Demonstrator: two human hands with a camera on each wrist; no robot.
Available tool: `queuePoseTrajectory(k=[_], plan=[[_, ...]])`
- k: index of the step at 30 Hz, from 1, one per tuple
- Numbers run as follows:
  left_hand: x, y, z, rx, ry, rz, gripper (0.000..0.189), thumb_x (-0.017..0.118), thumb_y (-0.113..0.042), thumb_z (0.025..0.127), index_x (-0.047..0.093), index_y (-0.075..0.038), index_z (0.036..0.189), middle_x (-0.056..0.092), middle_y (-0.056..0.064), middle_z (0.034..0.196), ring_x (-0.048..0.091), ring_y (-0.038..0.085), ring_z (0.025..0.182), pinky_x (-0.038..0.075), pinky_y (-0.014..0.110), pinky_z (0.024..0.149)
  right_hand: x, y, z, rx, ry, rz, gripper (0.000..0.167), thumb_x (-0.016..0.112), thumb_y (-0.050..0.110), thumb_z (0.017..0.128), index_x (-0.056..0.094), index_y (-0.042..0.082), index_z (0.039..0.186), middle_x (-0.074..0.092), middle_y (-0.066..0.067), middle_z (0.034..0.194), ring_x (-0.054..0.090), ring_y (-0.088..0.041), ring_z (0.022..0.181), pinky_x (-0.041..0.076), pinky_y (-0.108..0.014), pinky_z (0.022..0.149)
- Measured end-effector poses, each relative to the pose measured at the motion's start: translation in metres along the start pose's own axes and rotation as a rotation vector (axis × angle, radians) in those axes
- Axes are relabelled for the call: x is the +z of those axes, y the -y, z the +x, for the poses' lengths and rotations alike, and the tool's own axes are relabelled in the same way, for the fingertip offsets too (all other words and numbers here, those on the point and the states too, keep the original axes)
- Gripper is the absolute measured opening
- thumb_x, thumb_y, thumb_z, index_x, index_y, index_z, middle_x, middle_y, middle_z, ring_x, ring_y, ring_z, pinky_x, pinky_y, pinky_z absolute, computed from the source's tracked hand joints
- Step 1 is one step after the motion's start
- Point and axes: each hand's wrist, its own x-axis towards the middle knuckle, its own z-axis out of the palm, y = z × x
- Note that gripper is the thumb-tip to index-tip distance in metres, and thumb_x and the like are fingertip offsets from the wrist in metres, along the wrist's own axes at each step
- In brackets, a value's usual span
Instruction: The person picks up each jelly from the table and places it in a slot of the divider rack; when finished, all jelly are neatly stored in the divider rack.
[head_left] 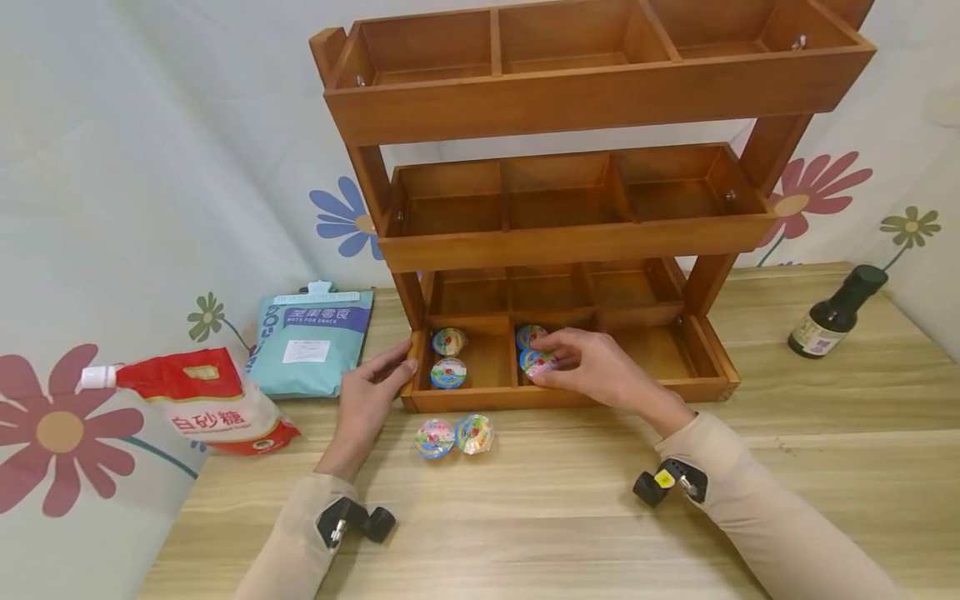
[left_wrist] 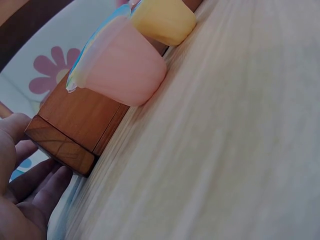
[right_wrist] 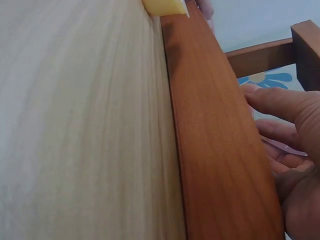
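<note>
Beige sleeves (head_left: 300, 525), each fitted with a black wrist camera (head_left: 378, 524), extend over the near part of the wood-grain table (head_left: 517, 533). Left hand (head_left: 366, 396) grips the left front corner of the wooden rack (head_left: 577, 240), thumb and fingers on different faces of the corner. Right hand (head_left: 603, 367) is in the middle front compartment of the bottom tier, thumb and fingers pinching the front cup (head_left: 540, 365), which has a pink and blue lid; the rear cup (head_left: 529, 335) is directly behind it. Left front compartment contains 2 further lidded cups (head_left: 447, 373), 1 behind the other, lids up. On the table, before the rack, a pink cup (head_left: 435, 439) and a yellow cup (head_left: 475, 434) stand side by side, lids up. Left of the rack are a blue snack bag (head_left: 303, 354) and, nearer, a red and white pouch (head_left: 213, 400) with a white cap. At far right is a dark bottle (head_left: 836, 312) with a pale label. Behind the rack hangs a white sheet (head_left: 187, 167) printed with flowers.
</note>
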Motion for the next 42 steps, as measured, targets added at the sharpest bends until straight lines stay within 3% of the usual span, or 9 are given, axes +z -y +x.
queuePoseTrajectory(k=[30, 42], plan=[[-0.001, 0.003, 0.000, -0.013, 0.005, -0.023, 0.038, 0.078, -0.020, 0.098, 0.074, -0.012, 0.136, 0.070, 0.007, 0.138, 0.066, 0.020, 0.123, 0.057, 0.020, 0.094, 0.003, -0.010, 0.005, 0.055, 0.014, 0.009, 0.043, 0.086, 0.021, 0.093, 0.074, 0.004, 0.131, 0.075, -0.010, 0.122, 0.071, -0.025, 0.106, 0.063, -0.039, 0.089], [0.000, 0.002, 0.001, -0.009, -0.002, -0.027, 0.038, 0.077, -0.018, 0.099, 0.074, -0.011, 0.136, 0.070, 0.007, 0.138, 0.069, 0.015, 0.116, 0.058, 0.021, 0.093, -0.001, -0.010, 0.011, 0.080, 0.048, -0.033, 0.037, 0.085, 0.023, 0.093, 0.076, 0.006, 0.125, 0.076, -0.005, 0.110, 0.070, -0.022, 0.102, 0.061, -0.035, 0.082]])
